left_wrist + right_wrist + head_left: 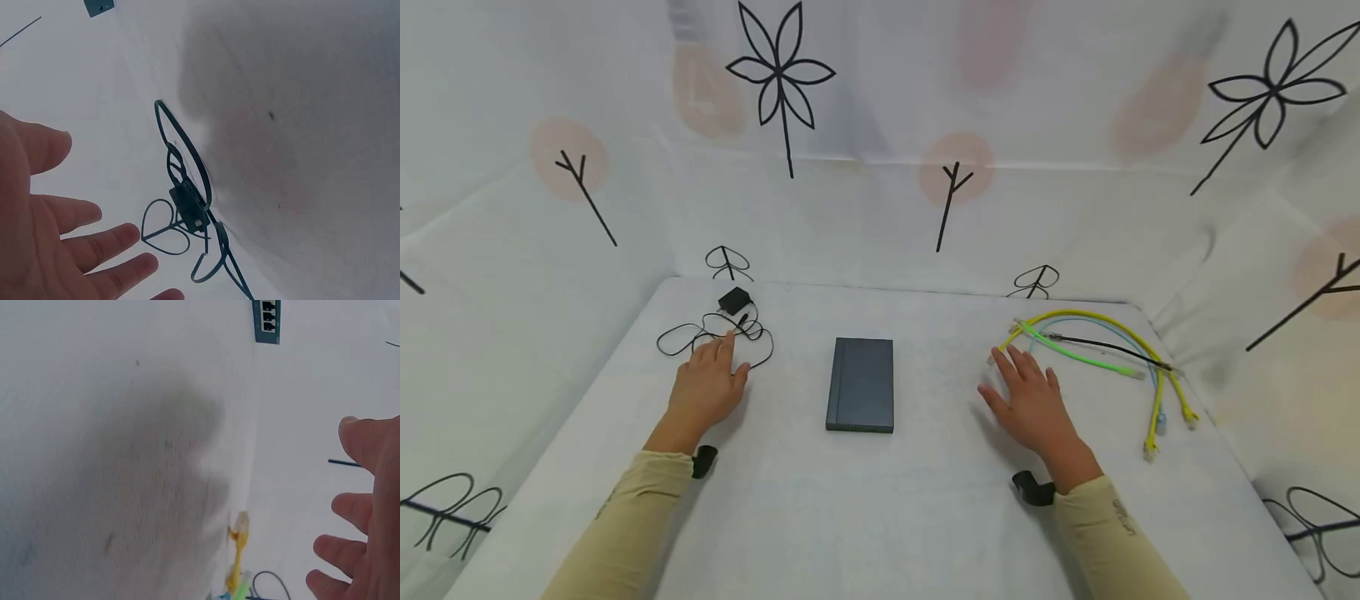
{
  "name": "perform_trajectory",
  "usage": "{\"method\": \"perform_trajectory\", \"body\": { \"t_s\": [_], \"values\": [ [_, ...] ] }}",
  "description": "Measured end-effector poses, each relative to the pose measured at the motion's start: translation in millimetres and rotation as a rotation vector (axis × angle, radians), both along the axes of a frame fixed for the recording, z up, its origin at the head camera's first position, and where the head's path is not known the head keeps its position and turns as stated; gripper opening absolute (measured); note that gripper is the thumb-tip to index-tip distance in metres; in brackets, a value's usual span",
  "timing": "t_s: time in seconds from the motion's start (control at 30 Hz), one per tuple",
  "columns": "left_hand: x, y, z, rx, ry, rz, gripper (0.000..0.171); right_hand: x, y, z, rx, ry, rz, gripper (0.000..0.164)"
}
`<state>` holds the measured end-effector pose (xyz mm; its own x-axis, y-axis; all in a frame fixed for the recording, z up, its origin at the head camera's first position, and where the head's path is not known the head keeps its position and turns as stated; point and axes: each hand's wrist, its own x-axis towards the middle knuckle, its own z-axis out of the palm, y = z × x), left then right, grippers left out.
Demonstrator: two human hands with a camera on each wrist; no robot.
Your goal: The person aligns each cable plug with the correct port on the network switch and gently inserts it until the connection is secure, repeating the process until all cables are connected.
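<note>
My left hand (703,387) hovers with its fingers spread at the near side of a black power adapter (734,301) and its loosely looped cord (688,344). The same adapter (189,206) appears beyond the fingertips in the left wrist view. Between the two hands a dark grey network switch (861,385) lies flat; its ports (269,315) show in the right wrist view. My right hand (1033,412), fingers apart and holding nothing, is just left of a bunch of network cables: yellow (1097,316), green (1078,357), black (1108,344) and light blue (1161,423).
A white cloth covers the table (865,517). White fabric walls (865,225) with printed leaves and trees rise behind it and at both sides. Each wrist wears a small black camera, the left one (703,462) and the right one (1033,489).
</note>
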<state>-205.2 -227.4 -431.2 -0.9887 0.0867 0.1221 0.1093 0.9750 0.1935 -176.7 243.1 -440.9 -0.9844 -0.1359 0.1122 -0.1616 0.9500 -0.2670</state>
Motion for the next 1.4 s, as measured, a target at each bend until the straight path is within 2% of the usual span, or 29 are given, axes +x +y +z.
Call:
{"method": "perform_trajectory", "body": {
  "t_s": [0.47, 0.67, 1.1, 1.4],
  "values": [
    [-4.9, -6.0, -1.7, -0.038, -0.111, 0.039, 0.065, -0.7, -20.7, -3.8, -0.027, 0.024, 0.057, 0.07],
    [-7.4, -6.5, -0.7, -0.06, -0.159, 0.048, 0.063, 0.0, -32.8, -4.0, -0.063, -0.007, 0.095, 0.072],
    [-16.2, -12.2, -5.5, -0.061, -0.147, 0.046, 0.057, -0.9, -60.8, -5.9, -0.064, -0.042, 0.144, 0.071],
    [-21.2, -12.6, -4.2, -0.071, -0.195, 0.046, 0.054, 3.3, -80.9, -8.9, -0.067, -0.022, 0.211, 0.068]
  ]
}}
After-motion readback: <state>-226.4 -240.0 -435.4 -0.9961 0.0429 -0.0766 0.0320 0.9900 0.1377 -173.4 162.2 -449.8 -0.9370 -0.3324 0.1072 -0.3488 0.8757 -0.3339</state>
